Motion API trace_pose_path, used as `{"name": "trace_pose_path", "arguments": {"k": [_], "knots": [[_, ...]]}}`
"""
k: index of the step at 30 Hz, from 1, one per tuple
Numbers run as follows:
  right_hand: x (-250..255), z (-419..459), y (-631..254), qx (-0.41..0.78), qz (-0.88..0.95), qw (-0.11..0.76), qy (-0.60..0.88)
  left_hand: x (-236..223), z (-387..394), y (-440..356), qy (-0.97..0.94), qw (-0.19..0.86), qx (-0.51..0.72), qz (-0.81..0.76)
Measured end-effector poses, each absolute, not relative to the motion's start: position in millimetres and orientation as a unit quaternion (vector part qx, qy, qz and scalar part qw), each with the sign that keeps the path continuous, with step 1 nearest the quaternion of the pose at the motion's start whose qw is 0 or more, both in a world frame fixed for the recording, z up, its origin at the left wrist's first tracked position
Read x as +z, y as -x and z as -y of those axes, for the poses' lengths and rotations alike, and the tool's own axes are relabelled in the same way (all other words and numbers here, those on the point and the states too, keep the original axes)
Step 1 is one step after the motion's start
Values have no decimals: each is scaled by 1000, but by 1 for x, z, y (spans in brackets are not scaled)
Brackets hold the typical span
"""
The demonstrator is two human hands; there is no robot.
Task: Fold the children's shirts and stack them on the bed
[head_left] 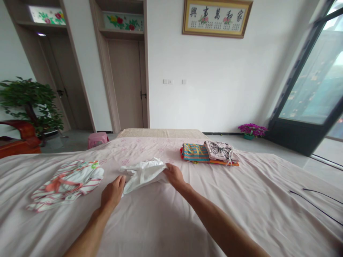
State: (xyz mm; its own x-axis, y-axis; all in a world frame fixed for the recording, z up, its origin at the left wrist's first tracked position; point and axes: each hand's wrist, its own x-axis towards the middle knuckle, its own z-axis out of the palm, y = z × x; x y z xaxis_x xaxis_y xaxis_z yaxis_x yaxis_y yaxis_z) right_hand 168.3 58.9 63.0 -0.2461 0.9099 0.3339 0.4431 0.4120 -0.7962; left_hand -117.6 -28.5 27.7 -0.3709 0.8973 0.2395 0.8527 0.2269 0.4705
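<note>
A white cloth garment (146,172) is stretched between my two hands, just above the pale pink sheet (166,221). My left hand (114,191) is closed on its near left corner. At the upper right edge my right hand (174,175) pinches the fabric, so that side is lifted. The garment's exact kind cannot be made out. Left of my left hand lies a crumpled white garment with red stripes (68,184). Beyond my right hand sit two folded stacks: a teal and orange striped garment (195,152) and a pink garment with a butterfly print (220,150).
Black cables (316,203) lie on the sheet at the right. A pink stool (98,139) stands past the far left edge. Purple flowers in a pot (252,131) are on the floor near the glass door (308,85). A wooden armchair (24,137) is at the left.
</note>
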Motion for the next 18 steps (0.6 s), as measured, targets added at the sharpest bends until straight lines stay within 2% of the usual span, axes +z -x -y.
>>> {"name": "trace_pose_path", "arguments": {"k": [2, 4, 6, 9, 13, 15, 18], "knots": [[64, -75, -186, 412, 564, 542, 467, 29, 28, 129, -503, 51, 300, -809], [61, -86, -210, 471, 415, 609, 485, 28, 28, 141, -465, 56, 321, -823], [53, -91, -235, 497, 360, 608, 504, 26, 27, 149, -456, 55, 327, -826], [41, -89, -257, 545, 387, 578, 468, 26, 24, 140, -500, 66, 349, -790], [38, -84, -253, 572, 431, 545, 435, 31, 22, 92, -661, 99, 402, -626], [44, -83, -244, 583, 456, 523, 424, 32, 22, 63, -732, 103, 368, -564], [60, -81, -232, 608, 495, 486, 386, 28, 18, 28, -766, 101, 310, -554]]}}
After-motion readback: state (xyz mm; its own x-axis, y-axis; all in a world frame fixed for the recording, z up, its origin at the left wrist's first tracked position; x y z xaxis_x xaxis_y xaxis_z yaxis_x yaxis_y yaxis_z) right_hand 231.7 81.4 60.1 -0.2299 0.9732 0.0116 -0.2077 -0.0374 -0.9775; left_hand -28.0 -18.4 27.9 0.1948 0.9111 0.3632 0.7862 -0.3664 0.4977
